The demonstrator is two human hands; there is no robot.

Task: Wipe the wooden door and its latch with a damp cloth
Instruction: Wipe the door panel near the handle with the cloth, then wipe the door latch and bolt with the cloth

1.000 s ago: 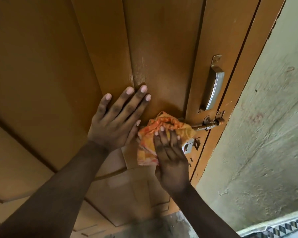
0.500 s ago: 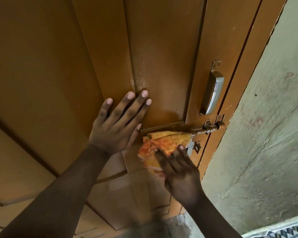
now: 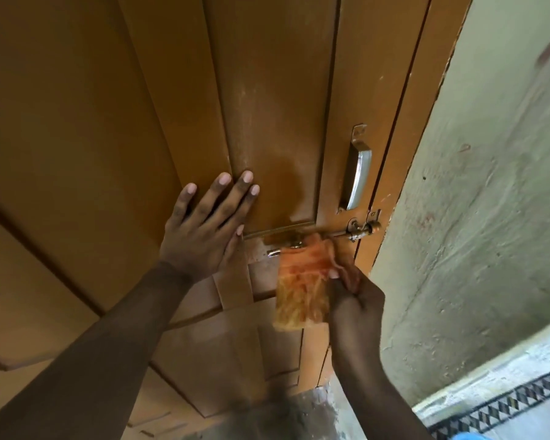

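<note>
The brown wooden door [image 3: 115,115] fills the left and middle of the view. Its brass sliding latch [image 3: 359,230] runs across near the right edge, under a metal pull handle [image 3: 358,173]. My left hand [image 3: 208,230] lies flat on the door panel, fingers spread. My right hand [image 3: 354,300] grips an orange and yellow cloth [image 3: 302,281] just below the latch bolt. The cloth hangs blurred against the door and its top edge touches the bolt. A darker damp patch [image 3: 286,185] shows on the panel above the latch.
A rough pale green wall [image 3: 477,201] stands right of the door frame [image 3: 404,128]. At the lower right a floor border with a black diamond pattern [image 3: 502,404] shows. Lower door panels continue below my forearms.
My right hand has dragged the cloth down and to the right, from over the latch to just under it, uncovering the bolt. My left hand stays pressed on the door.
</note>
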